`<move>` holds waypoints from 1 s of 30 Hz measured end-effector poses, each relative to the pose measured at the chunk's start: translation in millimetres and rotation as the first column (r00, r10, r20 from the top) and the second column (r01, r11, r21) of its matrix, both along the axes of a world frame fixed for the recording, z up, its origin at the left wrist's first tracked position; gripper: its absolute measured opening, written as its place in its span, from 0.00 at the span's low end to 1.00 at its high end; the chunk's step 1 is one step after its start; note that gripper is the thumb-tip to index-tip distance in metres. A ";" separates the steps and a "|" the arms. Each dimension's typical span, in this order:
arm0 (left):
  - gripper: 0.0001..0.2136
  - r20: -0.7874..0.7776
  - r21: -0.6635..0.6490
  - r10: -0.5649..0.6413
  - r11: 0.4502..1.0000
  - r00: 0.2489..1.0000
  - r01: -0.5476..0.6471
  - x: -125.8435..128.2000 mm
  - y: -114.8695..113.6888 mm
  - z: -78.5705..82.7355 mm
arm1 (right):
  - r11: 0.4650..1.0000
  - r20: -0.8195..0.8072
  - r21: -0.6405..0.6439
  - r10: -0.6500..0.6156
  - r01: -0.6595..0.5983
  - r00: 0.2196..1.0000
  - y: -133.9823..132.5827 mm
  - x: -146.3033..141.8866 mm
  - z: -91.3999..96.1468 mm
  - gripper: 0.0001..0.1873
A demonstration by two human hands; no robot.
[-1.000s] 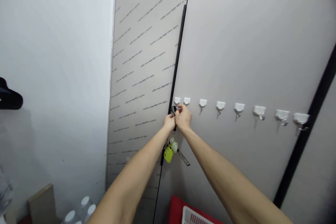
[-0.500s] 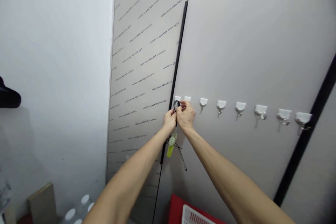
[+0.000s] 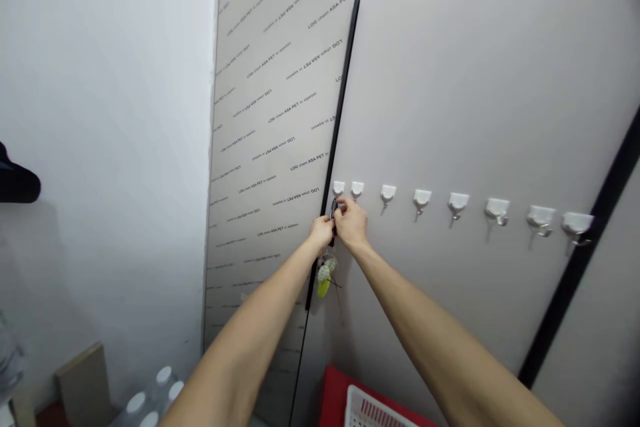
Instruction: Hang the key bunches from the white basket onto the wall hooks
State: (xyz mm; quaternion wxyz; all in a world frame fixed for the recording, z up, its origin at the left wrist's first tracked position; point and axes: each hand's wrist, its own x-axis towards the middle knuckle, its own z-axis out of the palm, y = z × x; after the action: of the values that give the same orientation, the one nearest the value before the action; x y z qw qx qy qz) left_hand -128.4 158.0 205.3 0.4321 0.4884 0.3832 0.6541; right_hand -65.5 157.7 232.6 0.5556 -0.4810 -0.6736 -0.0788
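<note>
Both hands are together in front of the cabinet door, just below the leftmost white hook. My left hand is closed, its fingertips pinching a black strap from the left. On the right, my right hand is closed on the strap's upper part, close under the hook. Whether the strap touches the hook is hidden by the fingers. Below the hands dangle a pale green, rounded charm and a bright yellow-green tag. A thin dark cord sticks out beside them, blurred.
More white hooks run in a row to the right. A long black handle strip lines the door seam. Below are a white basket on a red surface, white-capped bottles and a board.
My hands have dropped slightly with the strap, and the leftmost hooks show more. The black loop has turned edge-on. The dangling pieces have swung, with the thin cord now less visible.
</note>
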 end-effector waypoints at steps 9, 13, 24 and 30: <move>0.11 -0.238 0.041 0.264 0.964 0.935 -0.262 -7.6 -7.0 -19.3 | 0.993 0.085 -0.073 0.099 -0.093 0.991 -43.9 49.5 -48.2 0.13; 0.13 -0.350 0.222 0.389 0.918 0.852 -0.328 -1.7 -33.2 -56.1 | 0.965 0.154 -0.258 0.093 -0.050 0.984 -79.6 101.2 -92.2 0.11; 0.11 -0.917 -0.140 -0.263 0.916 0.299 0.376 66.2 -133.3 -193.5 | 0.657 0.318 -0.753 0.325 0.029 0.891 -156.9 181.5 -212.9 0.10; 0.10 -0.982 -0.187 -0.178 0.904 -0.059 0.383 77.5 -146.7 -212.6 | 0.683 0.378 -0.729 0.343 0.048 0.860 -175.0 193.7 -225.2 0.11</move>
State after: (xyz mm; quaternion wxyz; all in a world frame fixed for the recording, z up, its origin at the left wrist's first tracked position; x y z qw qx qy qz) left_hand -50.9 11.3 -7.3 0.1259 0.9003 0.4143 0.0443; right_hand 128.2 -17.3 7.4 0.1404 -0.5646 -0.8046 0.1185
